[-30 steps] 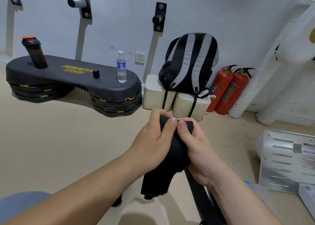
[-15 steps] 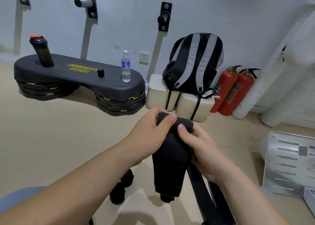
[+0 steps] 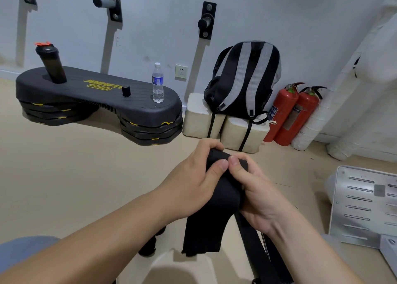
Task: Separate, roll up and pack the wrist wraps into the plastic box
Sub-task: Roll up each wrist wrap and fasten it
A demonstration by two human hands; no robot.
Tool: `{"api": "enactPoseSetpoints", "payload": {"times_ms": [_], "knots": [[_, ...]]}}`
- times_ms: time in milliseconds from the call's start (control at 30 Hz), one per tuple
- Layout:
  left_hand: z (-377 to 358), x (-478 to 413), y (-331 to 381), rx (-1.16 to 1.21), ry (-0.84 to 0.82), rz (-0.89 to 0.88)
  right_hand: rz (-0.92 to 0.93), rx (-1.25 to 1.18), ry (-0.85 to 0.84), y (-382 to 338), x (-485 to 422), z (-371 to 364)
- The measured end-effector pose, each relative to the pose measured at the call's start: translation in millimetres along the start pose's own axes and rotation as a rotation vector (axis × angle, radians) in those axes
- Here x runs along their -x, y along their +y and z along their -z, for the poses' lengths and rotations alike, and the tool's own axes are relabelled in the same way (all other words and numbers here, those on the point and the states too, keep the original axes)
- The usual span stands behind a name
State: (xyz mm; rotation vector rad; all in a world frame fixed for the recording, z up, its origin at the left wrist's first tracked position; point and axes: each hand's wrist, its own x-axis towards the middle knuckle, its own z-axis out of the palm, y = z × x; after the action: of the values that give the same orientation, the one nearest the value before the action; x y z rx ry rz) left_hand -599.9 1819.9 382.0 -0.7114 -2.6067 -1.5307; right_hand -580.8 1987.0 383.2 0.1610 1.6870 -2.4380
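Looking down, we see a beige floor (image 3: 64,187) running to a pale wall (image 3: 279,15) on the far side. On the far left a long black step platform (image 3: 96,99) rests on stacked risers. To its right a black and grey striped backpack (image 3: 242,79) sits on two cream blocks (image 3: 199,120) against the wall. At the near right a grey metal panel (image 3: 363,204) with slots lies on the floor. Two red fire extinguishers (image 3: 285,111) stand just to the right of the blocks, touching each other.

In the near centre we hold a black wrist wrap (image 3: 223,191) in the air above the floor. Our left hand (image 3: 193,185) and right hand (image 3: 262,200) both grip its upper end. The fingers (image 3: 217,167) are curled around the bunched fabric, and the two thumbs meet on top of it. The free end of the wrap hangs down between our forearms. A narrower black strap (image 3: 257,253) runs from under the right hand to the near edge.

On the platform a black shaker bottle (image 3: 51,64) with a red cap stands at the left end. A clear water bottle (image 3: 158,83) stands upright near the right end. A white socket (image 3: 181,71) sits on the wall behind the water bottle.
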Motion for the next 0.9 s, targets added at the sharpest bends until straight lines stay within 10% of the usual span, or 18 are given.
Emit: {"api": "enactPoseSetpoints", "payload": {"times_ms": [333, 900], "knots": [[2, -9, 12, 0.434, 0.005, 0.491, 0.224, 0.251, -0.041, 4, -3, 3], [-9, -8, 12, 0.285, 0.257, 0.215, 0.104, 0.240, -0.002, 6, -2, -9]]}}
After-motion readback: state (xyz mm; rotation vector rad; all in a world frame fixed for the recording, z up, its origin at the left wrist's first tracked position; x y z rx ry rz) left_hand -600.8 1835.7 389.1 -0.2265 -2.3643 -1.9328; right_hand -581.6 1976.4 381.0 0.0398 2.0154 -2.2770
